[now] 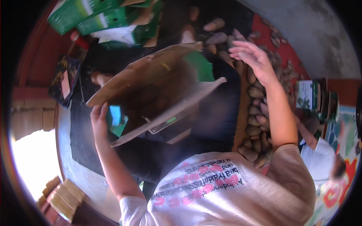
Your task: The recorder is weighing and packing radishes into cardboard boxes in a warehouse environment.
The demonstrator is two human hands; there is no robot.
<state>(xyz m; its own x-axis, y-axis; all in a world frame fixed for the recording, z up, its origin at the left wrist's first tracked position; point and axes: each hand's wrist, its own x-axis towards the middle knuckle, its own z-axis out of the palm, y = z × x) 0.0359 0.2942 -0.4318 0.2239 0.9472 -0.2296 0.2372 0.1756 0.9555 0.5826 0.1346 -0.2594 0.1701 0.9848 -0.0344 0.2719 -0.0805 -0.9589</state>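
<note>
The left hand (99, 122) grips the near-left edge of an open cardboard box (151, 90) at mid-frame, fingers curled over its flap. The right hand (252, 59), upper right of the frame, hovers open and empty above a heap of brown tubers (256, 113), probably sweet potatoes. The heap runs top to bottom, just right of the box, directly beneath that nearer hand.

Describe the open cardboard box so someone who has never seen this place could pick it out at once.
Start from the long heap of brown sweet potatoes on the person's right, under the right hand. Just left of it, mid-picture, sits the open cardboard box, its near flap held by the left hand. Unlike the closed green cartons stacked beyond, it is plain brown, with flaps spread wide.
</note>
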